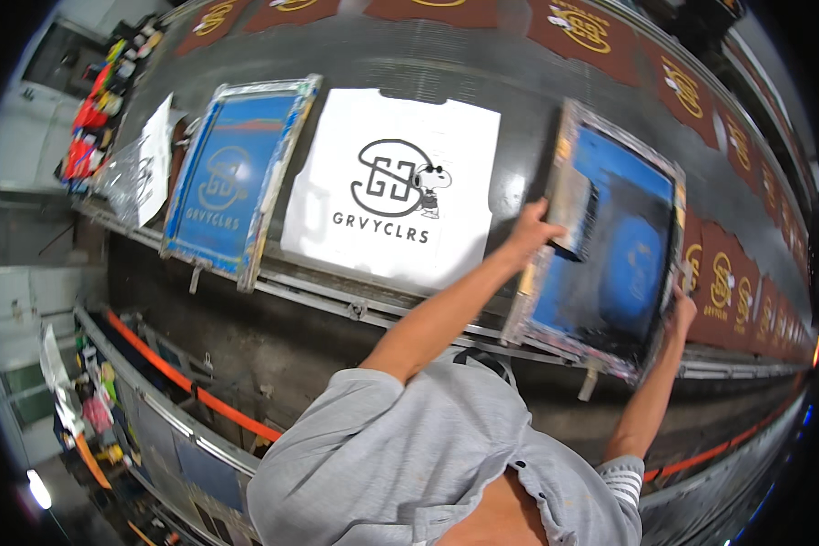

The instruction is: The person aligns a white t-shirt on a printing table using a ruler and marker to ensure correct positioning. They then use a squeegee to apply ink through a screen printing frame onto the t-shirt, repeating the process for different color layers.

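My left hand (532,235) is closed round the end of a squeegee (571,205) with a pale handle and a black, ink-covered edge. The squeegee rests against the left side of a screen printing frame (519,314); whether those fingers also grip the frame I cannot tell. My right hand (682,314) grasps the frame's right side, its fingers partly hidden. Black ink smears the blue mesh (632,264). To the left, a white fabric panel (464,136) lies flat, bearing a black emblem, lettering and a cartoon dog.
Another screen frame (278,182) with blue mesh sits left of the white panel. Brown printed panels (587,41) line the far side and right of the long dark table (364,59). Clear plastic (123,177) lies at the left end. An orange rail (187,378) runs behind me.
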The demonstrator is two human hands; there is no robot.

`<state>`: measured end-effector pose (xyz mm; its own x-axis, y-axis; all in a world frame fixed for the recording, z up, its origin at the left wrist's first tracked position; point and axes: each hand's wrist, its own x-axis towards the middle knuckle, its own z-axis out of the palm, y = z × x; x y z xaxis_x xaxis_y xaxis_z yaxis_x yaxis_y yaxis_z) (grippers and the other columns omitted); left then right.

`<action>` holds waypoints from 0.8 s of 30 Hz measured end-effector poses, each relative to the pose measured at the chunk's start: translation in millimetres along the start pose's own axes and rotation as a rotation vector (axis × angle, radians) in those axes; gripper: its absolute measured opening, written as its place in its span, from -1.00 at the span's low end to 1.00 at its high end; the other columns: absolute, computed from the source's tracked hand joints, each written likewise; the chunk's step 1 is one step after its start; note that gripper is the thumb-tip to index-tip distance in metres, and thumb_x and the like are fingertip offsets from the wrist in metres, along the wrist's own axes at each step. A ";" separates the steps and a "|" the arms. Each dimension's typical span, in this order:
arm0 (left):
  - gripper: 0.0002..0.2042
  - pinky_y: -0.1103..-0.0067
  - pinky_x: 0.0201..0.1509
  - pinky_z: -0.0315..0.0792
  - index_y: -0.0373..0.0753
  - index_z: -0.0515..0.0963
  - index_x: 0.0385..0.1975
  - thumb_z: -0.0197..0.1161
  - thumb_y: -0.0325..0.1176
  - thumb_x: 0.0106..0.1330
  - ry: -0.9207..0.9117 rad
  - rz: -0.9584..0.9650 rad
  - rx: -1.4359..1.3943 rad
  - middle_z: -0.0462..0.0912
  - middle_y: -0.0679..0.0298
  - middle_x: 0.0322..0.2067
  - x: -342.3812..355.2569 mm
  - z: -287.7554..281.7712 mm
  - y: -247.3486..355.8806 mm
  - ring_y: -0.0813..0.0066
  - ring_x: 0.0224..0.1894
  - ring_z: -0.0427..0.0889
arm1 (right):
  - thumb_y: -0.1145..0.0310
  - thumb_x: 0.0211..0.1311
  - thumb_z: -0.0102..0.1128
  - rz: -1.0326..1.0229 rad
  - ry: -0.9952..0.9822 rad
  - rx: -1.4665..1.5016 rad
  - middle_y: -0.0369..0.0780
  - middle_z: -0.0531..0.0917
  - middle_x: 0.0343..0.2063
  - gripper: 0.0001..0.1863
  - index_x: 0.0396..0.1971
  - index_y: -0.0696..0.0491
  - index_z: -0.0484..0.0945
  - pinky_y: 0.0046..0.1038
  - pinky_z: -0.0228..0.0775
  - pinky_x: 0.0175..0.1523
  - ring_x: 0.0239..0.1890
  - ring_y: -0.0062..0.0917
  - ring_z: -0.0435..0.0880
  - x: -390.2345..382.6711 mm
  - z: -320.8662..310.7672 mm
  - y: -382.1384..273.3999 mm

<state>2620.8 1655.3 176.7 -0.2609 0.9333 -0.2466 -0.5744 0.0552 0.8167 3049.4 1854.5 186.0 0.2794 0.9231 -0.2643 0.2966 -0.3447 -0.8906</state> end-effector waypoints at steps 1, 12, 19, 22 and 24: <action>-0.44 0.54 -0.01 0.54 -0.49 0.35 0.22 0.27 -0.59 0.17 -0.012 -0.020 -0.122 0.56 0.11 -0.03 1.2 17.0 -13.7 0.40 -0.08 0.59 | 0.33 0.10 0.44 0.050 0.010 -0.072 -0.28 0.59 -0.55 -0.76 -0.46 0.22 0.64 -0.44 0.17 -0.58 -0.65 -0.57 0.44 15.9 -15.7 2.7; -0.29 0.54 0.09 0.51 -0.46 0.14 0.40 0.22 -0.55 0.21 -0.125 -0.231 -0.360 0.52 0.12 0.04 3.8 82.3 -72.6 0.41 0.01 0.58 | 0.37 0.20 0.37 0.093 0.056 0.041 -0.25 0.65 -0.45 -0.72 -0.18 0.25 0.64 -0.42 0.30 -0.47 -0.53 -0.53 0.57 105.7 -85.3 76.7; -0.24 0.55 0.02 0.52 -0.42 0.12 0.45 0.31 -0.41 0.27 -0.046 -0.261 0.038 0.54 0.12 0.13 -10.1 60.8 -64.3 0.48 -0.02 0.60 | 0.05 0.16 0.40 0.092 0.220 -0.317 -0.16 0.74 -0.34 -0.54 -0.16 0.17 0.72 -0.34 0.45 -0.19 -0.26 -0.35 0.68 85.7 -76.0 49.1; -0.35 0.55 0.05 0.54 -0.42 0.26 0.38 0.32 -0.35 0.32 -0.086 -0.158 0.203 0.57 0.08 0.16 -34.2 26.4 -54.1 0.44 0.04 0.63 | -0.13 0.22 0.28 -0.195 0.493 -0.694 -0.07 0.77 -0.23 -0.46 -0.11 0.07 0.74 -0.19 0.48 -0.03 -0.14 -0.13 0.72 56.2 -73.3 15.5; -0.45 0.53 0.10 0.55 -0.42 0.38 0.31 0.30 -0.34 0.36 -0.200 -0.259 0.200 0.59 0.05 0.17 -65.3 -12.1 -1.7 0.38 0.10 0.64 | -0.15 0.26 0.23 -0.261 0.565 -0.700 -0.06 0.77 -0.19 -0.43 -0.09 0.09 0.72 -0.11 0.47 0.01 -0.10 -0.05 0.70 9.2 -47.9 -17.9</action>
<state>2629.3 1589.9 185.1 0.0410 0.9291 -0.3675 -0.4332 0.3480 0.8314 3090.4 1860.9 217.3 0.4741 0.8293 0.2956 0.8436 -0.3319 -0.4221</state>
